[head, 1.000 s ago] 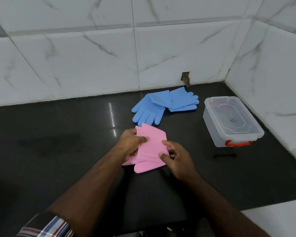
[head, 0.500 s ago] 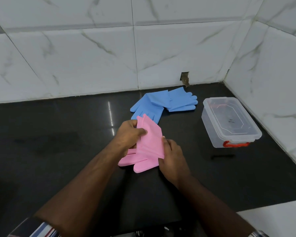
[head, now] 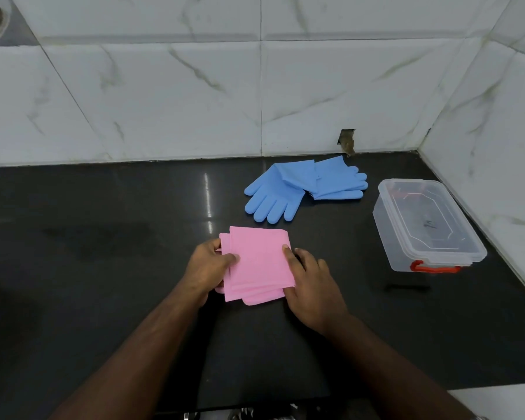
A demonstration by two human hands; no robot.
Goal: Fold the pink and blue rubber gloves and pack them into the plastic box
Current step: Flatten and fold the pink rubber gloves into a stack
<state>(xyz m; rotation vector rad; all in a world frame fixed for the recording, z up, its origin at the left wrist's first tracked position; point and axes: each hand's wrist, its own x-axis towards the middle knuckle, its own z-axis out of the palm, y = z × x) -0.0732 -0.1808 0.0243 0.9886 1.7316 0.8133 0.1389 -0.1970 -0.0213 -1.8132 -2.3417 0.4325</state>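
The pink gloves [head: 259, 263] lie folded into a flat rectangle on the black counter [head: 103, 237], their fingertips sticking out at the near edge. My left hand [head: 208, 268] grips the stack's left edge, thumb on top. My right hand [head: 311, 283] holds its right edge with the thumb on the pink surface. Two blue gloves [head: 297, 187] lie unfolded behind, cuffs overlapping, one with fingers pointing toward me and one toward the right. The clear plastic box [head: 425, 228] stands at the right with its lid on and a red latch facing me.
White marble-tiled walls [head: 164, 101] close the counter at the back and right, meeting in a corner behind the box. A small hole [head: 347, 142] breaks the back wall's base. The counter's near edge runs below my forearms.
The raised pink flap has been laid down flat, making a neater rectangle. Both hands now hold its side edges.
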